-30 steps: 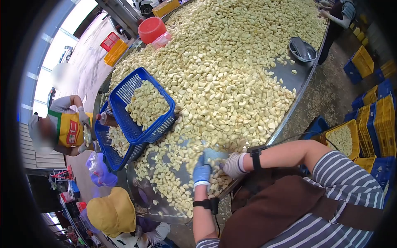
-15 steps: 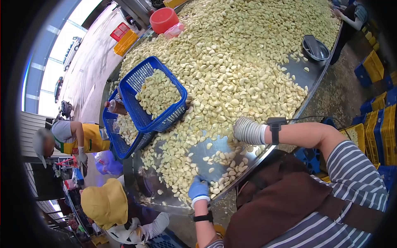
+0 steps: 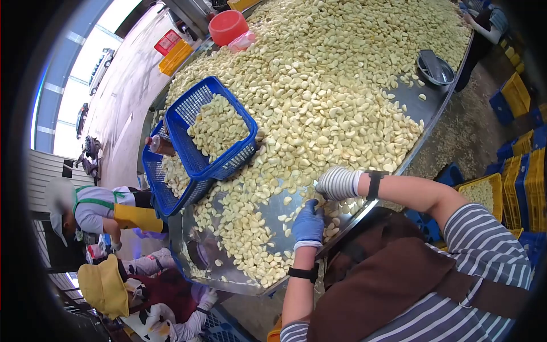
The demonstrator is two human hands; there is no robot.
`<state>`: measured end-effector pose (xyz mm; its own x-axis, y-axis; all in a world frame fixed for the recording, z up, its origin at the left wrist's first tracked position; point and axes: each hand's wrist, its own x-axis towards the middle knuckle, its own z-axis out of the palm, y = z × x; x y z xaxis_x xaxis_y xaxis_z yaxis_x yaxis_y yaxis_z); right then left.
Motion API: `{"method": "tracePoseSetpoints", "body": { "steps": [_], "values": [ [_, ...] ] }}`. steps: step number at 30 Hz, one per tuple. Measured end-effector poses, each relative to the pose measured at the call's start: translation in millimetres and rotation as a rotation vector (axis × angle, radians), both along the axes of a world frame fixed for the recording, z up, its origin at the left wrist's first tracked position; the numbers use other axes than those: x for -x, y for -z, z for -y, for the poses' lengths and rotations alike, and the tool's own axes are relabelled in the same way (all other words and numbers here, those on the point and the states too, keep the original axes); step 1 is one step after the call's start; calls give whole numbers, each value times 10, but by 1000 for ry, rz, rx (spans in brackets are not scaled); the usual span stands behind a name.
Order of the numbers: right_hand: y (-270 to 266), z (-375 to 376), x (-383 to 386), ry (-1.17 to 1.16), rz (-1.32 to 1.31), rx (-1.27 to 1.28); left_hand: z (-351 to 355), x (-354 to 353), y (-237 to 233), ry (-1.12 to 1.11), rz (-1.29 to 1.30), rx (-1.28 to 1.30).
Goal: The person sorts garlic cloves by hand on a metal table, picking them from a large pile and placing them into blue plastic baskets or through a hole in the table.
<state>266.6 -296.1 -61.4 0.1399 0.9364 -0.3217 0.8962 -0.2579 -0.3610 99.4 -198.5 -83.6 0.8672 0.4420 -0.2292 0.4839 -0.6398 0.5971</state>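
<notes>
Peeled pale-yellow garlic cloves (image 3: pixel 319 102) cover most of a broad shiny metal table (image 3: pixel 272 219), and the nearest of them lie thin and loose right at its near rim, under the person's two hands; the left hand (image 3: pixel 307 223), in a blue rubber glove, rests on these cloves with fingers stretched forward and nothing visibly pinched; the right hand (image 3: pixel 337 182), in a white ribbed knit glove, is curled just beyond it at the foot of the heap, fingertips touching the left, and I cannot tell whether it encloses any cloves; a sweep toward the body would likely push edge cloves over the rim to the floor, since nothing is seen there to stop them; digging at the foot of the heap could bring cloves sliding down over the bare patch; farther on, a blue plastic mesh basket (image 3: pixel 233 165) half full of cloves sits tilted across a second blue basket (image 3: pixel 171 199) at the table's side, and a nudge or shifting heap might tip it; beyond, a steel bowl (image 3: pixel 436 69) and a red plastic tub (image 3: pixel 228 25) stand well apart.
</notes>
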Motion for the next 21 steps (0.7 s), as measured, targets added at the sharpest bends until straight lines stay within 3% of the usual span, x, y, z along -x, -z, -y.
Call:
{"method": "tracePoseSetpoints", "body": {
  "steps": [2,4,8,10,11,14,18,20,21],
  "values": [
    [23,18,91,-25,-12,-37,-7,-66,-47,-108,-195,-70],
    [164,2,219,-33,55,-28,-79,-55,-257,-190,-156,-87],
    [246,-87,274,26,33,17,-261,-31,-494,-444,-212,156],
    [255,-129,306,40,33,31,-310,-25,-239,-193,-151,-60],
    [272,-139,326,53,35,51,-306,-95,-153,-117,-251,-69],
    [345,-117,271,19,-7,-1,-266,-239,31,-30,-443,-207],
    [194,-74,85,-13,-79,-20,-325,-169,130,1,-503,-167],
    [25,3,-112,467,-941,52,-275,-138,-9,-25,-534,-165],
    [2,73,-147,590,-1265,-55,-273,-116,-48,-27,-546,-150]
  ]
}}
